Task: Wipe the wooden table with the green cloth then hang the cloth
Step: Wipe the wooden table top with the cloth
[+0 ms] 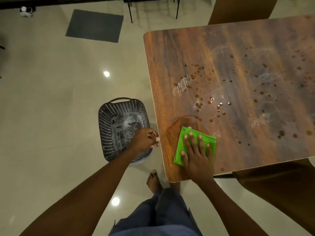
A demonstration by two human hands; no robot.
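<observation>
Floor mat (94,25): dark grey rectangle on the tiled floor, at 11 o'clock in the view.
Basket (122,128): dark perforated plastic, standing on the floor at 9 o'clock from the cloth, just beside the surface's left edge, with its handle on the far rim.
Basket contents: the bottom shows whitish smears and dark flecks.
Left hand (144,139): over the basket's right rim, with fingers loosely curled and narrow, gripping nothing visible. The fingertips are close to the surface's left edge; I cannot tell whether they touch it.
Foot (153,180): bare, on the floor at 7 o'clock from the cloth, below the near-left corner of the surface.
Green cloth (181,145): folded into a flat pad on the near-left part of the wooden surface (238,53). Its stacked fold edges face 1 o'clock. It looks close to square, and the hand hides much of it, so its long axis is unclear.
Right hand (197,157): palm down on the cloth, fingers straight and spread wide, pointing to 12 o'clock and pressing it flat.
Wet patch (177,124): a dark, rounded sheen touching the cloth from 10 to 12 o'clock.
Droplets (213,99): brown spots scattered from 12 to 3 o'clock of the cloth.
Chairs: one (242,9) at the far edge at 1 o'clock, another (281,188) at the near edge at 4 o'clock.
</observation>
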